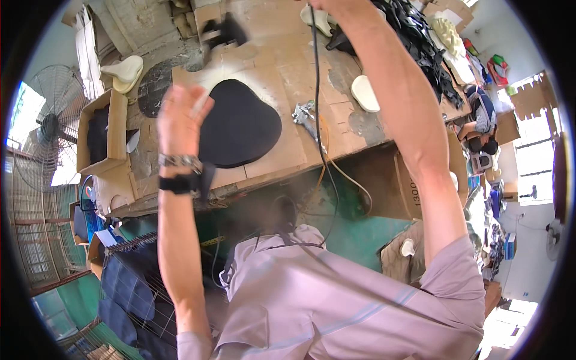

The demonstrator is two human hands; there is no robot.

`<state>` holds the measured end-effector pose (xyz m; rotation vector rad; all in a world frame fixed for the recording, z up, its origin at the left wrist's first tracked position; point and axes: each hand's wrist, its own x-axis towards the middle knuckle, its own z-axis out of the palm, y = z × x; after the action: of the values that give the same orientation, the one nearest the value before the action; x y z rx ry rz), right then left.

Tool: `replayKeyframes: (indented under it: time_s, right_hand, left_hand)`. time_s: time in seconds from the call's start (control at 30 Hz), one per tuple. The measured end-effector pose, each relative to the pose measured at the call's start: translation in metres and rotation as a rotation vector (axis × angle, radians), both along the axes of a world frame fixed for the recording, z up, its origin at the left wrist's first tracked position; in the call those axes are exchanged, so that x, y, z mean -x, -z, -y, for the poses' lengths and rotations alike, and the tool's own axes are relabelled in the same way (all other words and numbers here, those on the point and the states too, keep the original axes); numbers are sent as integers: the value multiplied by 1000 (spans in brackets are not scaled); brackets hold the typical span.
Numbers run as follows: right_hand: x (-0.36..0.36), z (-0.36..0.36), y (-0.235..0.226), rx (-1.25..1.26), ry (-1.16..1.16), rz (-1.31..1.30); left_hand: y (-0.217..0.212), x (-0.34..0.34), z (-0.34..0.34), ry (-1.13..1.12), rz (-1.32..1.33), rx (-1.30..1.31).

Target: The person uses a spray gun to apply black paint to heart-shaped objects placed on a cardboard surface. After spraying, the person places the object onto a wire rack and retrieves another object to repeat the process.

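Note:
My left hand (183, 117), smeared by motion, is raised beside a black saddle-shaped pad (240, 126). Its fingers are stretched with the thumb apart, and nothing shows in them. The pad lies flat on the cardboard-covered table. My right arm reaches to the far side, where my right hand (324, 3) is mostly cut off by the upper edge, close to a black cable (316, 54); its fingers are hidden. A silver spray gun (306, 114) with a hose lies to the right of the pad. Beyond the pad is a blurred black thing (225, 32) whose kind I cannot make out.
Cream saddle-shaped pieces (124, 72) lie at the far left, another (365, 94) near my right forearm. A cardboard box (102, 135) with dark material stands at the table's left, beside a fan (51, 126). Black material (420, 54) is heaped far right. Another person (482, 117) bends over at right.

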<state>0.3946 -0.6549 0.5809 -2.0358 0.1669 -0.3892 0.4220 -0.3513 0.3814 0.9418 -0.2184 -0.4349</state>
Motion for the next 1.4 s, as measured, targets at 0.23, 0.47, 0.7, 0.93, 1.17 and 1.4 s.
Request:
replayKeyframes:
  time_s: [0.23,0.47,0.7,0.93,1.17,1.4]
  right_hand:
    - [97,86,-14,-791,-63,98]
    - [187,120,33,-941,218,367]
    - [234,182,105,-1021,427,525]
    - [250,176,93,-564,609,510]
    - [239,133,61,-237,622,206]
    - [223,57,86,-291,302,-86]
  left_hand:
    - [98,221,25,1213,467,-302]
    - [20,222,24,1450,432,-460]
    - [72,192,-2,1006,-32,-462]
    - [88,197,33,1094,-50,-454]
    - [101,218,63,1180,123,-551]
    - [109,166,53,701,15,-412]
